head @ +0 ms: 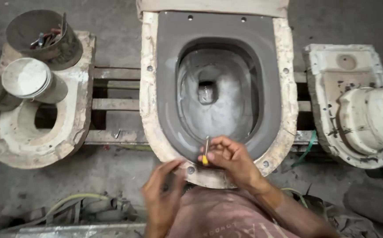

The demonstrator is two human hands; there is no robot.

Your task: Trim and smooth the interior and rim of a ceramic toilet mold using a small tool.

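We are looking down at a grey clay toilet bowl casting [218, 79] sitting in its pale plaster mould [149, 101], which is resting on wooden slats [112, 104]. Our right hand [231, 161] is pinching a thin metal tool with a yellow tip [206, 150], holding it upright against the near rim of the casting. Our left hand [163, 194] is hovering just beside the mould's near edge, fingers loosely curled and holding nothing (it is blurred, so we are not sure it is touching). To the left, another plaster mould [37, 128] is carrying a metal can [33, 81] and a bucket of tools [44, 33]. We are judging the clay to be soft: if the tool is pressed too hard or slips, it could be gouging the smooth rim.
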